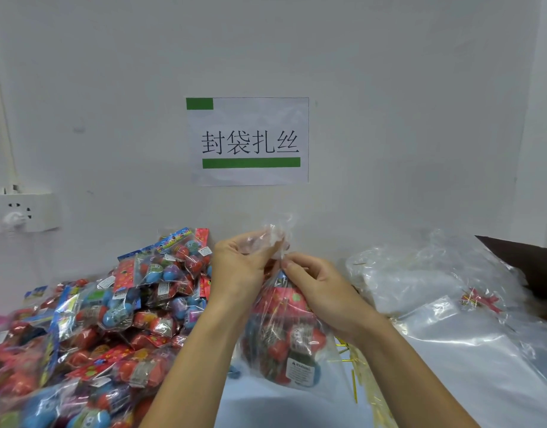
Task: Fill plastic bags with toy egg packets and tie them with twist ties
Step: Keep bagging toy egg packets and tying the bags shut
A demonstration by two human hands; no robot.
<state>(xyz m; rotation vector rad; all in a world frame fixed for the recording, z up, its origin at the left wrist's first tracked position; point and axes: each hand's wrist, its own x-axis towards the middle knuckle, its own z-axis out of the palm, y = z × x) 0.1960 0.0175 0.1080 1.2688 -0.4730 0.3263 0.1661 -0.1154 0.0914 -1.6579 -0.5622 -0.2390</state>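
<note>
While the neck is being gathered: one clear plastic bag [284, 329] is held upright at the middle of the table, already loaded with toy egg packets, so filling appears done for this bag.
Left hand [238, 267]: curled round the bunched top of the bag, with the loose film flaring out above the fingers.
Right hand [312, 285]: fingertips are pinched on the neck just below the left hand's grip; whether a twist tie is already held between them cannot be told (nothing gold shows at the neck).
Bag position: its base rests on the light table [297, 406], between the two forearms and just beside the heap on the left.
Tying: judged not yet finished, since the neck is held closed by the hands alone.
Twist ties [355, 375]: thin gold strips are scattered on the table by the right forearm.
Packets left: a large pile of toy egg packets [90, 329] is heaped at the left, so much filling is judged to remain.
Empty bags [435, 291]: a slack stack of clear bags lies at the right, near the ties.
Finished bags: none can be made out with certainty.
Wall sign [249, 140]: a printed sheet with green bars is stuck above the work.
</note>
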